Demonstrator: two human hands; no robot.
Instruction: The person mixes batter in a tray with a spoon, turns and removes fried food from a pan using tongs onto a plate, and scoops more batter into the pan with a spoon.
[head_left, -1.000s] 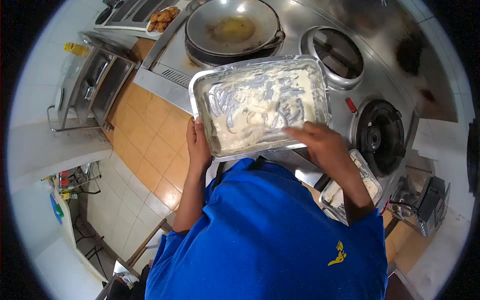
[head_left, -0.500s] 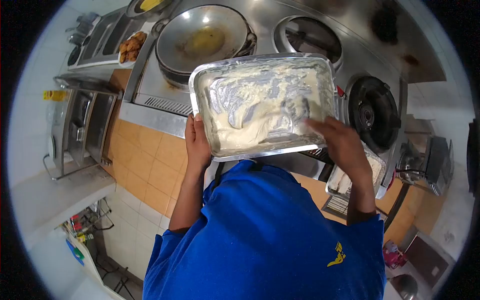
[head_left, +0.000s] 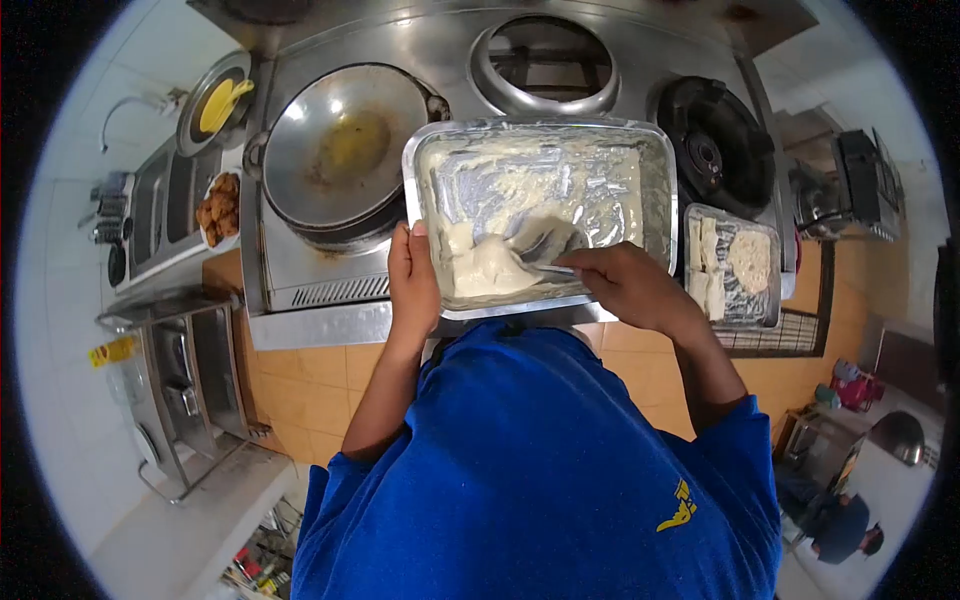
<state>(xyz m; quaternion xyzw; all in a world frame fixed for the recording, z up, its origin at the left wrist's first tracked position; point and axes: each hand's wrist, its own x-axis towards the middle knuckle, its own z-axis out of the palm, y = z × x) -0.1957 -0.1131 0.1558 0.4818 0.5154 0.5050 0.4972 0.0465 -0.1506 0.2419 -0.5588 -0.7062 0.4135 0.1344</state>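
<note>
A rectangular metal tray (head_left: 660,170) is held in front of my body, its bottom smeared with pale batter (head_left: 490,268). My left hand (head_left: 413,275) grips the tray's left edge, thumb over the rim. In my right hand (head_left: 630,290) is the handle of a metal spoon (head_left: 545,243), whose bowl rests in the batter near the tray's lower middle. The batter is thickest at the lower left, and streaks of bare metal show elsewhere.
Behind the tray's left side is a wok (head_left: 345,150) with some oil. A ring burner (head_left: 545,65) and a black burner (head_left: 710,145) are farther back. A smaller food tray (head_left: 745,265) sits right. Fried pieces (head_left: 218,208) lie left. A person (head_left: 845,525) is at lower right.
The view has turned, so the stove and wok appear farther left. My right hand has moved left and down across the tray with the spoon, and batter is gathered at the lower left.
</note>
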